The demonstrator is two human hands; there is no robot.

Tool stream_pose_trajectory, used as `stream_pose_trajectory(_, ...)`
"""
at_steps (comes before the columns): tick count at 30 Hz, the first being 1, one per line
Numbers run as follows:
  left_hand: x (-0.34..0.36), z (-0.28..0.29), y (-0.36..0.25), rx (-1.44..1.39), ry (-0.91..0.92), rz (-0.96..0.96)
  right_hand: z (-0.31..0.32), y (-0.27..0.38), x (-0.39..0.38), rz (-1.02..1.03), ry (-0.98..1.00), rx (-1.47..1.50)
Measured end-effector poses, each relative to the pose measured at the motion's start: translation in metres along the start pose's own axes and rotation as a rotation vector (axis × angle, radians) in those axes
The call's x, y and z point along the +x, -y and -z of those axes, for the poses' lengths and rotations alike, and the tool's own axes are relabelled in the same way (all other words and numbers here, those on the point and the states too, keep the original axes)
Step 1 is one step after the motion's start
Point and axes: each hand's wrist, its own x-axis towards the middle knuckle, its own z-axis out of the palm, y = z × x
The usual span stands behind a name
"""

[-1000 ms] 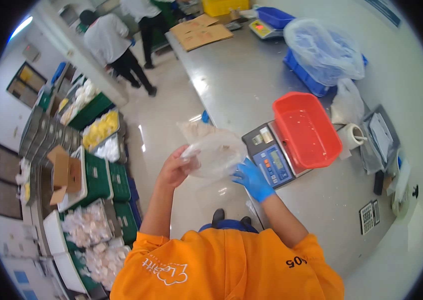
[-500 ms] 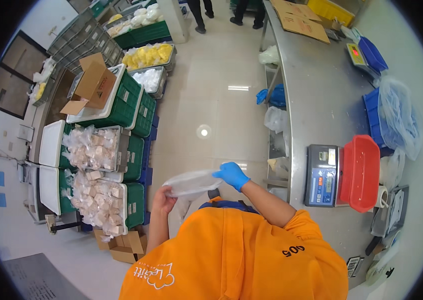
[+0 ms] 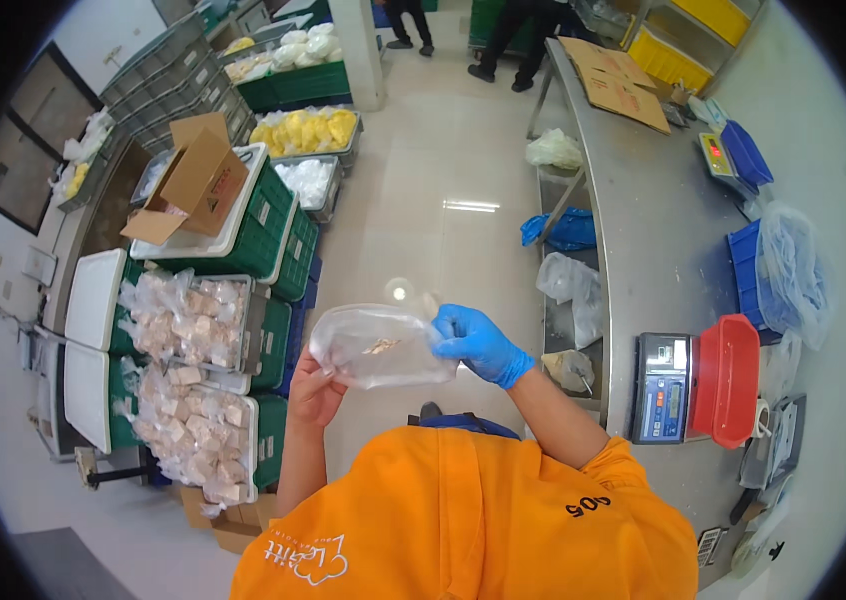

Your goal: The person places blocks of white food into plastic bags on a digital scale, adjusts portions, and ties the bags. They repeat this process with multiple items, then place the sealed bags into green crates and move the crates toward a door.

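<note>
A clear plastic bag [image 3: 363, 335] is stretched between my two hands in front of my body, its mouth spread wide. Some small beige bits show at its middle. My bare left hand [image 3: 315, 385] pinches the bag's left edge. On the other side my right hand [image 3: 478, 345], in a blue glove, grips the right edge with curled fingers.
To the left, crates hold bagged pale cubes [image 3: 198, 430] beside stacked green crates [image 3: 283, 240] and an open cardboard box [image 3: 205, 185]. A steel table [image 3: 653, 230] on the right carries a digital scale [image 3: 661, 390] and a red basket [image 3: 726, 385]. People's legs [image 3: 513, 45] stand far ahead.
Both hands have risen and moved a little forward, and the bag has opened wider. The beige bits now show. My view has shifted slightly.
</note>
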Motion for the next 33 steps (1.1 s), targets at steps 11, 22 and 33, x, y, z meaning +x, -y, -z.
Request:
stream_pose_trajectory(11,0.036,0.023,-0.001,0.521,-0.071,-0.072,0.020,-0.018,0.024,0.428,-0.707,-0.840)
stream_pose_trajectory(22,-0.019,-0.056,-0.064,0.106,0.720,-0.361,-0.099,-0.013,-0.009,0.677,0.348,-0.970)
stream_pose_trajectory(33,-0.050,0.006,0.040,-0.057,0.677,0.605,-0.035,0.087,0.015,0.814,-0.386,-1.139)
